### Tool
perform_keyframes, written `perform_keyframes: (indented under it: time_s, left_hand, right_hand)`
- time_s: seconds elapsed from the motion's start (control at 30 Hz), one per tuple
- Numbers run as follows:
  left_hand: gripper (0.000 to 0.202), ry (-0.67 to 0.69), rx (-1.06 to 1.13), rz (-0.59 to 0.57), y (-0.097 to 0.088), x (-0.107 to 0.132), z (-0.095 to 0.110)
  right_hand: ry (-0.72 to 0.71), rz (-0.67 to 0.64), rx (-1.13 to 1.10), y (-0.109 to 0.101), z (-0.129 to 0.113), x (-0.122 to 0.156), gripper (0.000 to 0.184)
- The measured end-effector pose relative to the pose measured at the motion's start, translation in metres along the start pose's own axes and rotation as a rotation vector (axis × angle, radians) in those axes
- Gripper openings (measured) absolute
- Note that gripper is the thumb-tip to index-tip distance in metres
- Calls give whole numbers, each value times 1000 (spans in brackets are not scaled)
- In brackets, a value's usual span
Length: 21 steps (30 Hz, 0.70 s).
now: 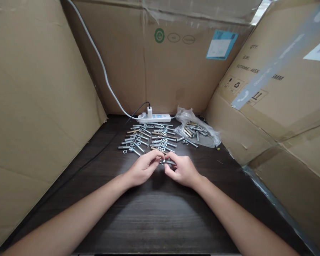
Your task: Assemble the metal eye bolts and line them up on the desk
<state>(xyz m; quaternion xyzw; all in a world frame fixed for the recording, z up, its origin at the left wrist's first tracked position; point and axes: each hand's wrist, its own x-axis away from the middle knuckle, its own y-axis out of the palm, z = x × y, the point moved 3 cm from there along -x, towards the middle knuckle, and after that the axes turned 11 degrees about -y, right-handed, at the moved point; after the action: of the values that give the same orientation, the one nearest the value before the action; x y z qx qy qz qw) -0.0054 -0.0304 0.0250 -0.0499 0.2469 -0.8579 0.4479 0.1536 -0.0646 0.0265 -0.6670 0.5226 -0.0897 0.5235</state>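
My right hand (182, 170) pinches a grey metal expansion bolt (170, 162) lying sideways between thumb and forefinger. At the bolt's left end, the thumb and fingertips of my left hand (145, 167) close around small shiny hardware, possibly a nut or washer; the fingers partly hide it. Just beyond both hands, bolts, sleeves and washers lie in two loose columns, a left group (138, 138) and a right group (164, 137). A loose washer (125, 152) rests at the near left of them.
An opened clear plastic bag (213, 137) with more bolts lies at the back right. Behind the rows sits a white power strip (160, 118) with a plugged-in charger (149, 112). A black cable (101, 149) crosses the dark table (160, 220). Cardboard walls (176, 78) enclose three sides.
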Motion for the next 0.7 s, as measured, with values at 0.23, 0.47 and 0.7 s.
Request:
perform_keyframes:
  time_s: [0.23, 0.47, 0.7]
  left_hand:
    - [17, -69, 25, -42, 1, -1, -2]
    - [16, -108, 52, -88, 4, -1, -3]
    - [21, -135, 20, -130, 3, -2, -5]
  right_hand:
    - [7, 5, 16, 0, 0, -1, 21]
    - [13, -1, 22, 2, 3, 0, 21]
    - [20, -1, 4, 2, 2, 0, 17]
